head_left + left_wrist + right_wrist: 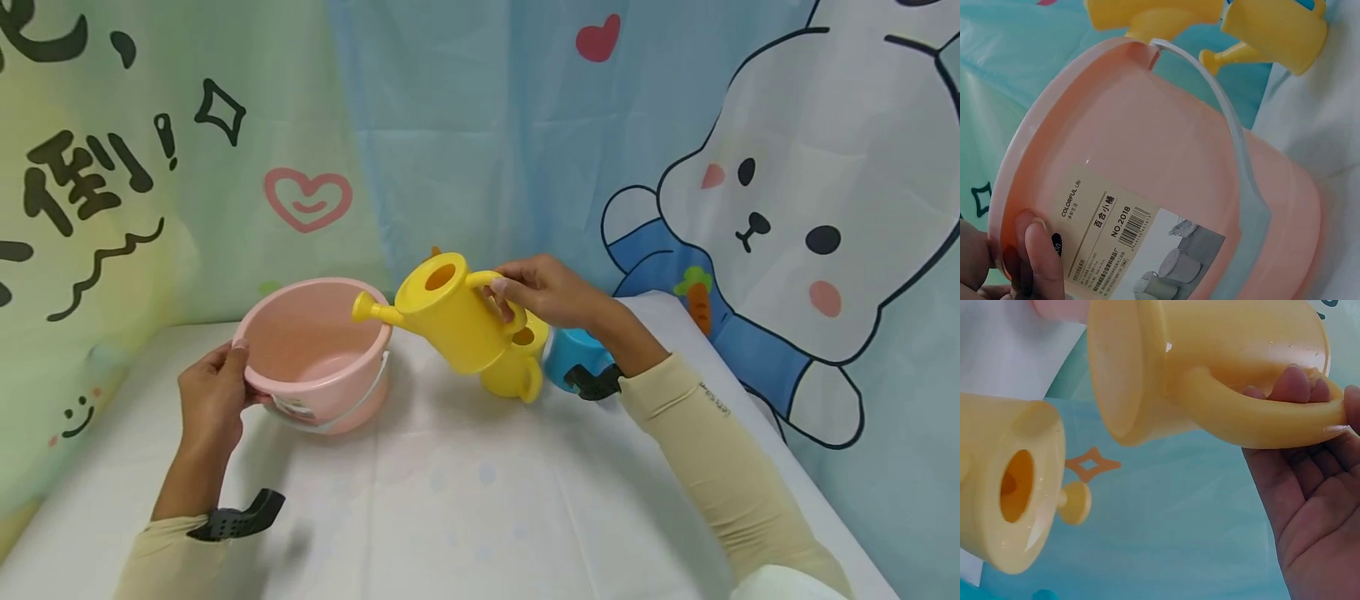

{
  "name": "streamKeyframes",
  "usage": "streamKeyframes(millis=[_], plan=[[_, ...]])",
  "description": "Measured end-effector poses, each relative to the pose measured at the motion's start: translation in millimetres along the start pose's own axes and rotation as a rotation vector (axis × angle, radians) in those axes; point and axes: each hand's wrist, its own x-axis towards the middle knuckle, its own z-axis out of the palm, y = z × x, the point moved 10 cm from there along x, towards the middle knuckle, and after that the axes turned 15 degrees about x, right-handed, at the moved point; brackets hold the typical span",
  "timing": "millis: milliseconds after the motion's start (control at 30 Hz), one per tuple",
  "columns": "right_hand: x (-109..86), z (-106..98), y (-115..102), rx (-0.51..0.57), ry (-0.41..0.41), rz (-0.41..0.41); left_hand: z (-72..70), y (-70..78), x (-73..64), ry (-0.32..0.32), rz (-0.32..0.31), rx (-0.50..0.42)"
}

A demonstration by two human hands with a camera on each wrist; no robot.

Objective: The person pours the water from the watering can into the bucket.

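My left hand (213, 396) grips the rim of a pink bucket (341, 406) at its left side, thumb over the rim. The bucket leans a little toward me, its pale grey handle (1238, 150) hanging down the outside; a printed label (1122, 231) shows beside my fingers. With my right hand (551, 290) I hold a yellow watering can (457, 321) by its handle, fingers wrapped through the loop. It is raised and tilted, its spout over the bucket's right rim. A second yellow watering can (510, 375) stands on the table behind and below it.
A blue container (576, 354) sits right of the standing can, partly hidden by my right wrist and its black strap mount (592, 382). The white-covered table (450, 508) ends at a printed cloth backdrop (457, 125) behind and at the sides.
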Motion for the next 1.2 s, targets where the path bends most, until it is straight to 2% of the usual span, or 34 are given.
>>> streamKeyframes(millis=[167, 567, 1200], plan=[[2.9, -2.0, -6.0, -0.037, -0.011, -0.005, 1.3, 1.4, 1.3, 0.004, 0.006, 0.025], [10.4, -4.3, -12.0, -0.068, -0.035, 0.022, -0.3, -2.1, 3.0, 0.002, -0.029, 0.034], [24.5, -3.8, -28.1, -0.182, -0.037, -0.004, 1.6, -2.9, 0.7, 0.012, -0.047, 0.034]])
